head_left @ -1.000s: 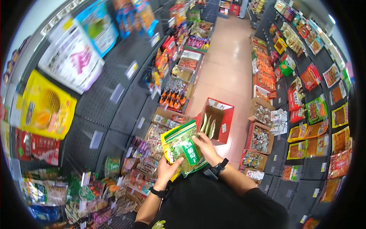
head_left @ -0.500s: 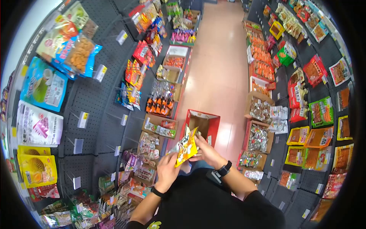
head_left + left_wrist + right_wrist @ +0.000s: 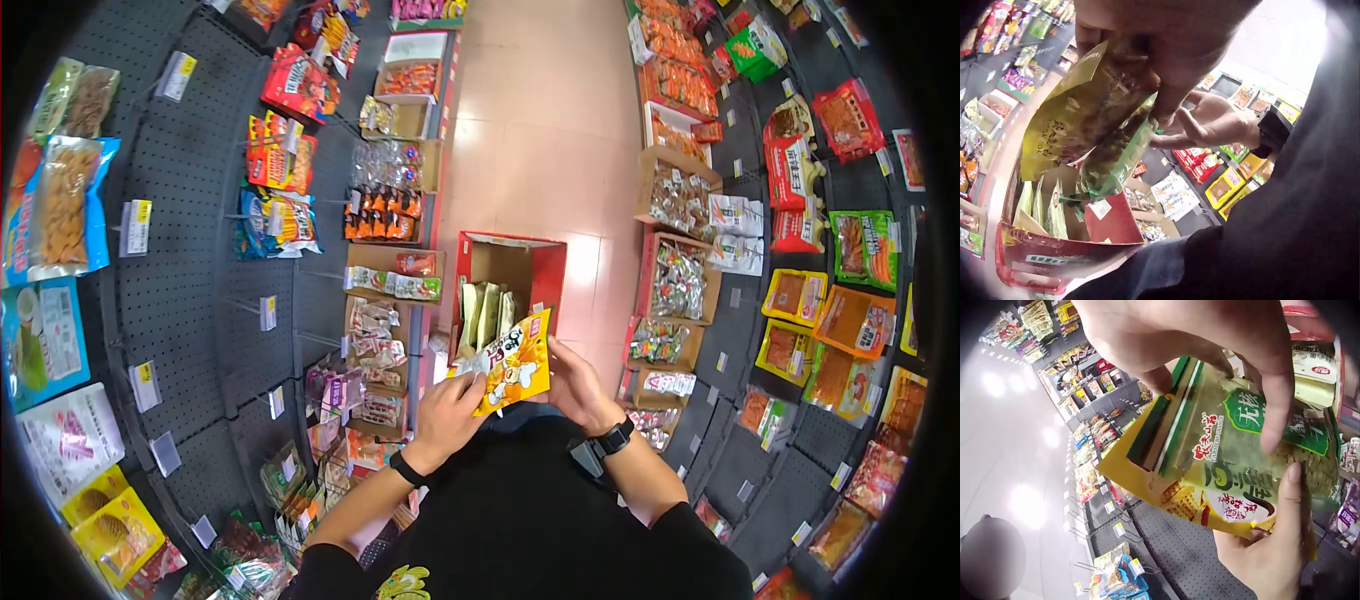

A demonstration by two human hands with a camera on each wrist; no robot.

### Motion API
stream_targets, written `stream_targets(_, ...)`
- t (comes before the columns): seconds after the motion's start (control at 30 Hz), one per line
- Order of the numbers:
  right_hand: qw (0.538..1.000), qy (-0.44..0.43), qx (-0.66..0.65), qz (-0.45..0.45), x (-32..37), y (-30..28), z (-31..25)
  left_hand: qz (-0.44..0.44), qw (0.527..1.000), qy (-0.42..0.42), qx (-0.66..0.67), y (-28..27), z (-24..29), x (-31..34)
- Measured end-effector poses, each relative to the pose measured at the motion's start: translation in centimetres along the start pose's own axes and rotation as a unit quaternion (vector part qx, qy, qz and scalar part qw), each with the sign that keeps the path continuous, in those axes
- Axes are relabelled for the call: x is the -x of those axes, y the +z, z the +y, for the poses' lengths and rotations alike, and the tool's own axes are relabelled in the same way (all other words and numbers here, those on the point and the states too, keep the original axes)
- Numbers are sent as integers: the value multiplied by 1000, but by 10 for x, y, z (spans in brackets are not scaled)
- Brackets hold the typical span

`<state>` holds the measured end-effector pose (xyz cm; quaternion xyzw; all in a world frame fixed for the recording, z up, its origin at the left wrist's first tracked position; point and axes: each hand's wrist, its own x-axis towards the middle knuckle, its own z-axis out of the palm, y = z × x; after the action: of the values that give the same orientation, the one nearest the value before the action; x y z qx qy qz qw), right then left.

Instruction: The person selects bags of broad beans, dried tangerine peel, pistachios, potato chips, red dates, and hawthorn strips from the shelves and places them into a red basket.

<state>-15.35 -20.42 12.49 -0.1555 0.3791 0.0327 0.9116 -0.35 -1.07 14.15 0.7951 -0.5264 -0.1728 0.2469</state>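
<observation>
Red cardboard box (image 3: 548, 275) sits below, its walls propping pale green pouches (image 3: 486, 315) upright. Glossy yellow plastic bag (image 3: 520, 374) and green see-through plastic bag (image 3: 1194, 434) are near it, left hand (image 3: 446, 412) pinching both, probably so neither slips; right hand (image 3: 585, 388) is loosely open alongside.

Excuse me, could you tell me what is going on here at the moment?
A person is standing in a shop aisle between shelves of snacks. Their left hand holds a yellow packet and a green bag together, with the right hand loosely open beside them. Just ahead is a red box with several pale packets in it.
</observation>
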Motion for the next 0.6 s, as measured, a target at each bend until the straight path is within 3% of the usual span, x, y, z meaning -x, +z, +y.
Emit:
stream_targets(0.13, 998, -4, -21, 63, -10, -3, 2, -32, 997, 64, 3, 9, -13, -12)
stream_targets(0.3, 994, -2, -52, 93, -15, -17, -18, -64, 996, 67, 16, 23, -19, -19)
stream_targets(0.4, 994, -17, -66, 87, -23, -42, -16, -29, 998, 54, 24, 47, -23, -22)
stream_targets(0.6, 984, -99, 22, 147, -23, -16, -23, 14, 998, 13, 67, 81, -20, -30)
